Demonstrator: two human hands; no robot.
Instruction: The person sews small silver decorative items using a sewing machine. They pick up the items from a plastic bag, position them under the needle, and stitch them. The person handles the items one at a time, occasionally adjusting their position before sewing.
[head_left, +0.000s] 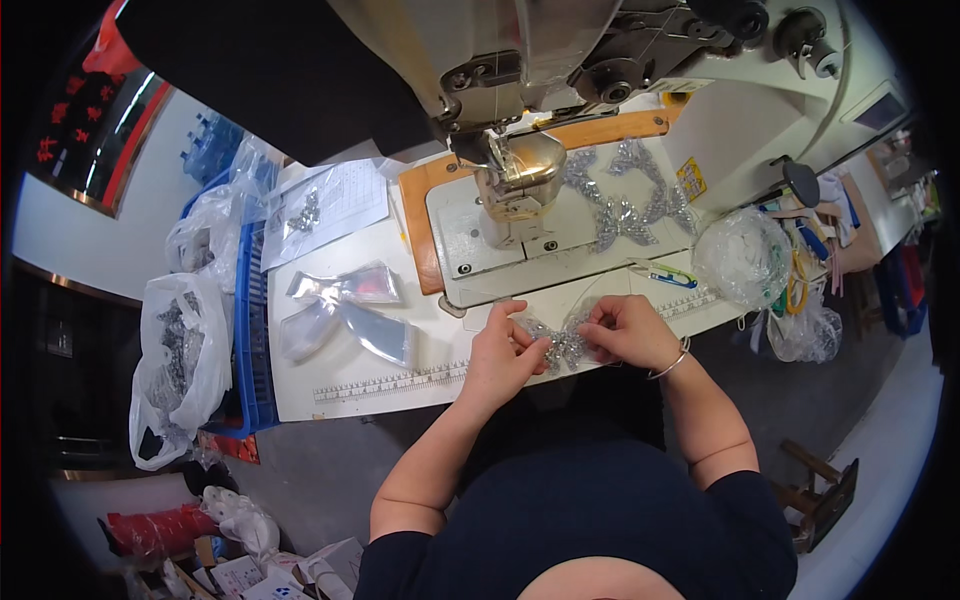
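A clear, bow-shaped piece covered with silver rhinestones (562,347) lies at the front edge of the sewing machine table. My left hand (500,355) is closed on its left side, thumb and fingers pinching while the index finger points up. On its right side my right hand (638,335) pinches with thumb and fingertips, a bracelet on the wrist. Just behind stands the sewing machine's needle area and metal post (518,190). Several similar glittering silver bow pieces (625,215) lie on the machine bed to the right. Left of my hands rests a plain, clear plastic bow (350,305).
A printed measuring scale (390,384) runs along the table's front edge. Green-handled thread snips (668,275) lie at right, near a clear plastic bundle (742,258). Papers (345,205) with a small bag of stones are at left, beside a blue crate (257,340) and white bag (180,370).
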